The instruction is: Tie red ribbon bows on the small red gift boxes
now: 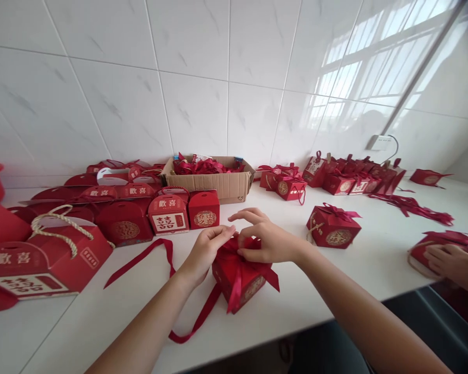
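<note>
Centrally, a red box (pixel 253 288) stands on a white table (pixel 292 301), with a red ribbon (pixel 237 291) gathered over its top. The gathered part lies between the fingertips of both hands, so that neither is clearly nearer. The left hand (pixel 207 252) reaches over the box's left side, thumb and forefinger brought together in a pinch on the ribbon. The right hand (pixel 267 241) comes over the right side with bent fingers close about the ribbon; whether they grip a strand cannot be told. The box, compact and without a marked long axis, sits beneath the hands with one upright corner turned towards the person. Length belongs to the ribbon: one tail hangs down near that corner, while a longer stretch loops beneath the left wrist and trails leftward. A bow-topped box (pixel 337 234) stands apart, right of the right hand.
</note>
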`<action>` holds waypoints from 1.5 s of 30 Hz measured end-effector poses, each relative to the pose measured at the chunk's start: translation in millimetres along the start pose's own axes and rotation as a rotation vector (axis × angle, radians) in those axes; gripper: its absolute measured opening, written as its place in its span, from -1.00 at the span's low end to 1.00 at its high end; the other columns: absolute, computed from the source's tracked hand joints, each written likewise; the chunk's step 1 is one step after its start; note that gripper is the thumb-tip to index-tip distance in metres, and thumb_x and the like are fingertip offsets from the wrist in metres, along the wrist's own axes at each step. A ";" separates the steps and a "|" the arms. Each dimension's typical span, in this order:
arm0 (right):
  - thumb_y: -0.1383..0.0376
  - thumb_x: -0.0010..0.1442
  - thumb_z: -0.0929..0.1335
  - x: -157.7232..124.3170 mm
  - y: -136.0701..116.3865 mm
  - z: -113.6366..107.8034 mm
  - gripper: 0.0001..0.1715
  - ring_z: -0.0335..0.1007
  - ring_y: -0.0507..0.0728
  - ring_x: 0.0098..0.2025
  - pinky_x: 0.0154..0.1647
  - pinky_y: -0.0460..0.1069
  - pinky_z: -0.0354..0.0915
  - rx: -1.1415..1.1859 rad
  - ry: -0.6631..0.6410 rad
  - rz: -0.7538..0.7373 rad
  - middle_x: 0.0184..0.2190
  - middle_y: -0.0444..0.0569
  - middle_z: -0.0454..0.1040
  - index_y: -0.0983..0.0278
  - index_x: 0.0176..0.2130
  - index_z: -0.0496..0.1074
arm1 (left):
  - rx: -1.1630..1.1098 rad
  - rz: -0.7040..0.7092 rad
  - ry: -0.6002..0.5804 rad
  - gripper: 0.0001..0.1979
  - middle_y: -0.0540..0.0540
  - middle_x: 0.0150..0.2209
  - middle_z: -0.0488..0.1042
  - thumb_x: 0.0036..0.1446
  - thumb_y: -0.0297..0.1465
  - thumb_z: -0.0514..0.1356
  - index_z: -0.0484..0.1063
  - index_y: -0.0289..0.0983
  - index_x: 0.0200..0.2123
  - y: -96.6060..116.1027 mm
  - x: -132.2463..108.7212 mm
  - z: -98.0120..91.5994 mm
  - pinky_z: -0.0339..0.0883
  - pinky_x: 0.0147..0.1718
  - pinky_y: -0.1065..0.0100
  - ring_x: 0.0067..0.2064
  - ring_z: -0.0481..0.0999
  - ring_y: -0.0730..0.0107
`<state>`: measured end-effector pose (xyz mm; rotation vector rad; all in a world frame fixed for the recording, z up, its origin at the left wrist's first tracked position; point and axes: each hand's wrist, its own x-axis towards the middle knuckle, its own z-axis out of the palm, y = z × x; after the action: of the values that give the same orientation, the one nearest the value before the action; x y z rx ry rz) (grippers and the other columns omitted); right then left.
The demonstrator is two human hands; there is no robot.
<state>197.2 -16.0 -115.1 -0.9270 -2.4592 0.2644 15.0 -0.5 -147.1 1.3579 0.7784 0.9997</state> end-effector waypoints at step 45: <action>0.09 0.29 0.08 -36.3 87.6 71.9 -0.36 -0.17 0.37 0.33 0.27 0.19 -0.13 -0.265 0.015 0.818 0.30 0.19 0.01 0.32 0.24 0.14 | 0.903 0.215 -0.002 -0.78 -0.14 -0.15 0.44 -0.03 -0.41 0.17 0.43 -0.17 -0.24 -51.3 12.0 -21.5 0.28 -0.07 0.16 -0.07 0.39 0.11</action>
<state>233.4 25.2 -220.8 -2.0093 -1.9997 0.1951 6.6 22.2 -198.6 2.2477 1.1700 0.8253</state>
